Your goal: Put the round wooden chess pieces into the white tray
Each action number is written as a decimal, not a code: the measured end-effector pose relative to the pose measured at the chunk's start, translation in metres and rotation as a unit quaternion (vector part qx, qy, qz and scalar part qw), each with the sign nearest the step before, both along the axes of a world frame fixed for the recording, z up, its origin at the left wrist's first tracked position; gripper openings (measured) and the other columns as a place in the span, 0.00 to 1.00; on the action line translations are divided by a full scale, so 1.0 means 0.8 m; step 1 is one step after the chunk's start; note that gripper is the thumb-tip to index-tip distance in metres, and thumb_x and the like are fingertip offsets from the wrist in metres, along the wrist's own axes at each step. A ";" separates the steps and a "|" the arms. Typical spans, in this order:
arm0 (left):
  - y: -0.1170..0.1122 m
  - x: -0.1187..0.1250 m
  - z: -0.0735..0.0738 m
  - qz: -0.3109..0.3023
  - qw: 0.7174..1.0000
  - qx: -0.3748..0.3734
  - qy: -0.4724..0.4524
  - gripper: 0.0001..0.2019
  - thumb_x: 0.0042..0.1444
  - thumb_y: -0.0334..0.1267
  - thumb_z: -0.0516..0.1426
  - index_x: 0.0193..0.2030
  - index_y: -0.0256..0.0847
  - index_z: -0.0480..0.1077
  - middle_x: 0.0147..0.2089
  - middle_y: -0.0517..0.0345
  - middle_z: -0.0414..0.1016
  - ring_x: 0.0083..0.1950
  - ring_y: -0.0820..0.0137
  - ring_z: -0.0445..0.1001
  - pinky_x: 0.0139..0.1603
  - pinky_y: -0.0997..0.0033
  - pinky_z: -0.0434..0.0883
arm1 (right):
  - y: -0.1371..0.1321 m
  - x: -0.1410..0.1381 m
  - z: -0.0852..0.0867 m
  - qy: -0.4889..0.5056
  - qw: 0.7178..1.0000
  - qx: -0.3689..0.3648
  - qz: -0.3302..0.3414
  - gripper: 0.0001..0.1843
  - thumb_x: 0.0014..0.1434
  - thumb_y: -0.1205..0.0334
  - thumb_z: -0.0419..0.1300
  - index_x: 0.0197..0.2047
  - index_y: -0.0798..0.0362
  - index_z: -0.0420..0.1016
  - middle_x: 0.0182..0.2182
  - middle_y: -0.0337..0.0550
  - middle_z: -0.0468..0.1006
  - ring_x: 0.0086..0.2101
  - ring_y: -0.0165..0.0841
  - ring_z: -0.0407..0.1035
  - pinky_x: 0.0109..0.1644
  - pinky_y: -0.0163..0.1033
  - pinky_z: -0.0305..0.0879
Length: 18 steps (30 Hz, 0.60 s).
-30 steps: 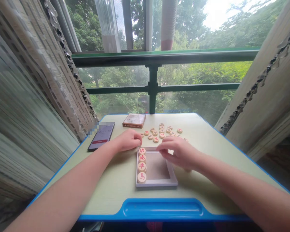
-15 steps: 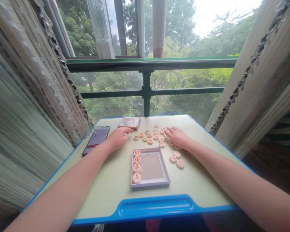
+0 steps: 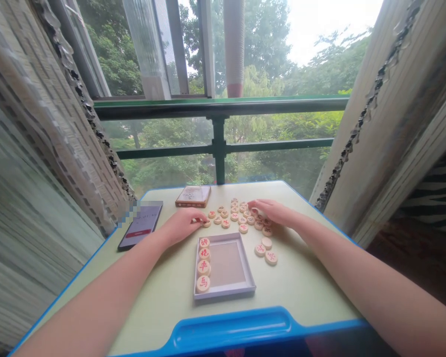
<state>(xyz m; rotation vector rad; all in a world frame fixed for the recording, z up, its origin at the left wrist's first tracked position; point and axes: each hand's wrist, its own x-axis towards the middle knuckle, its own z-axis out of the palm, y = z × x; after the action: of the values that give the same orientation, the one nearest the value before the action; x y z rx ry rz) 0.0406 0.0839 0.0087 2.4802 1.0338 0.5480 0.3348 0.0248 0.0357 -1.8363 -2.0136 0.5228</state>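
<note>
My left hand (image 3: 184,225) is at the left end of the loose xiangqi pieces, thumb and fingers closed on the edge of one round wooden xiangqi piece (image 3: 207,224) that lies on the table. My right hand (image 3: 271,212) hovers low over the right side of the group, its fingers stretched out and partly covering several pieces. Nothing shows in its grasp. Nearer me lies a shallow white box tray (image 3: 250,270). Along its left side is a column of pieces with red characters, the nearest a red horse piece (image 3: 203,284).
Three loose pieces, one a red-marked piece (image 3: 271,258), lie right of the tray. A phone with a running timer (image 3: 141,225) is at the table's left edge. A flat box (image 3: 193,196) stands at the back. The table (image 3: 152,302) has a blue rim.
My left hand has moved down and right onto the leftmost loose piece. My right hand has drawn its fingers in a little, uncovering some pieces. The camera view has shifted slightly.
</note>
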 end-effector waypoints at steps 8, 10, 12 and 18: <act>0.002 -0.002 -0.002 0.020 0.999 0.032 0.014 0.12 0.53 0.42 0.53 0.37 0.40 0.76 0.40 0.53 0.76 0.41 0.66 0.72 0.43 0.69 0.68 | 0.012 0.003 -0.010 -0.042 0.997 0.037 -0.059 0.16 0.50 0.69 0.51 0.38 0.55 0.77 0.35 0.44 0.78 0.36 0.33 0.70 0.38 0.33 0.62; 0.003 -0.002 -0.003 0.017 0.999 0.034 0.018 0.12 0.53 0.41 0.53 0.37 0.41 0.76 0.40 0.54 0.77 0.42 0.66 0.72 0.43 0.70 0.68 | 0.013 0.003 -0.011 -0.045 0.996 0.035 -0.062 0.15 0.50 0.68 0.52 0.37 0.54 0.77 0.34 0.43 0.78 0.34 0.32 0.69 0.36 0.32 0.61; 0.004 -0.002 -0.004 0.018 0.999 0.036 0.020 0.12 0.53 0.41 0.53 0.37 0.41 0.76 0.40 0.55 0.77 0.42 0.66 0.72 0.43 0.70 0.68 | 0.012 0.003 -0.011 -0.046 0.997 0.031 -0.061 0.13 0.51 0.66 0.53 0.36 0.54 0.77 0.34 0.42 0.78 0.33 0.31 0.69 0.35 0.31 0.60; 0.001 -0.002 -0.002 0.022 0.999 0.036 0.022 0.12 0.53 0.42 0.52 0.37 0.41 0.76 0.40 0.55 0.77 0.40 0.67 0.72 0.41 0.70 0.68 | 0.010 0.000 -0.009 -0.058 0.996 0.011 -0.073 0.11 0.53 0.58 0.56 0.34 0.55 0.76 0.30 0.43 0.78 0.29 0.30 0.68 0.30 0.32 0.58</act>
<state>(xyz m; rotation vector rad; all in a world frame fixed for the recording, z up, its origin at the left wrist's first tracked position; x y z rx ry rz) 0.0390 0.0850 0.0070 2.5476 1.1067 0.5544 0.3350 0.0327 0.0285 -2.0230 -1.9301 0.3581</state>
